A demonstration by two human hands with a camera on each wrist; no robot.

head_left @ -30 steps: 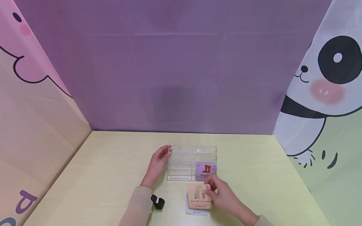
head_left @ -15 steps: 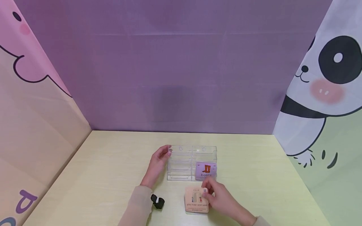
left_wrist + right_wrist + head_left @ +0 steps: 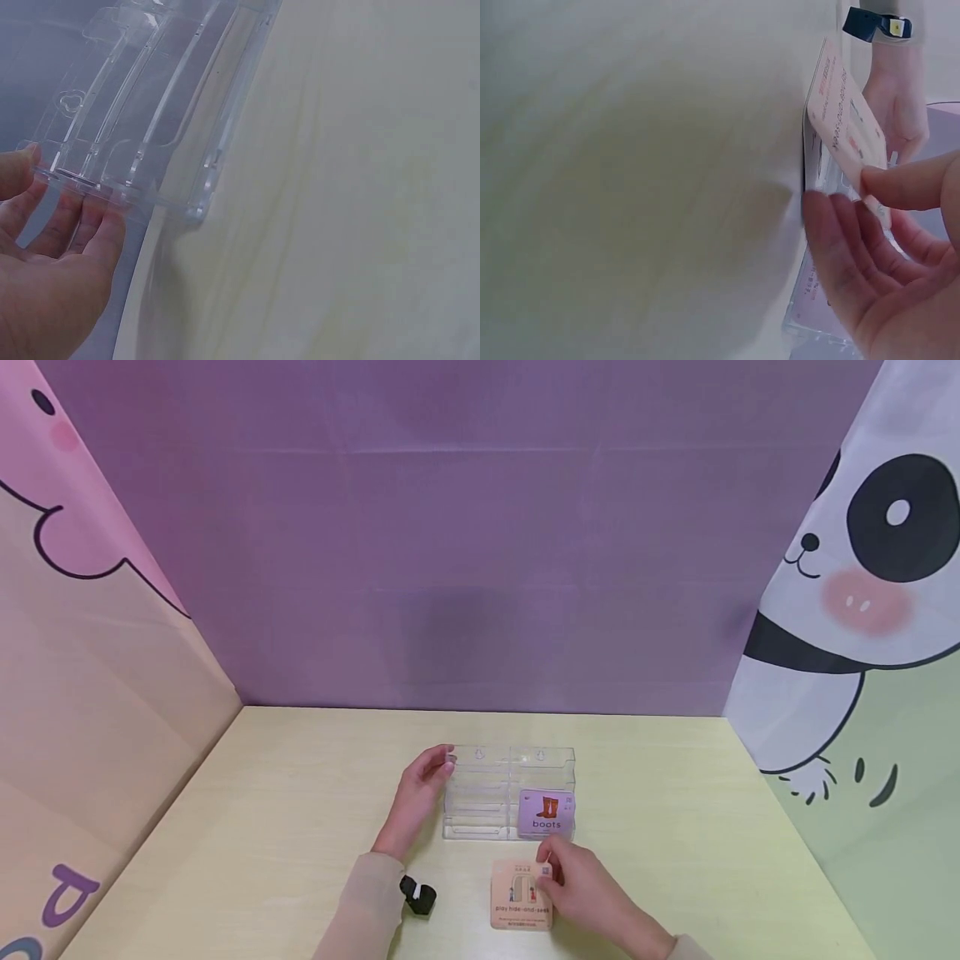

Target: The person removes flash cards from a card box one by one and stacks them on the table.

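A clear plastic card rack (image 3: pixel 477 797) with two columns of pockets stands on the table, and my left hand (image 3: pixel 417 797) holds it by its left side. The left wrist view shows the thumb and fingers around the rack's edge (image 3: pixel 124 161). A purple card marked "boots" (image 3: pixel 547 812) sits in the lower right pocket. In front of the rack, my right hand (image 3: pixel 588 887) pinches a peach card reading "play hide-and-seek" (image 3: pixel 517 906) by its right edge. In the right wrist view this card (image 3: pixel 840 112) tilts above another card, now covered in the head view.
A small black device (image 3: pixel 420 898) is strapped at the left wrist, over a beige sleeve (image 3: pixel 367 902). Behind the pale wooden table (image 3: pixel 315 793) rises a purple cloth backdrop (image 3: pixel 480 568). Printed panels flank both sides, one with a panda (image 3: pixel 870 552).
My right hand has brought the peach card slightly left and down, over the pale card beneath, which it now hides. The left hand and rack have stayed in place.
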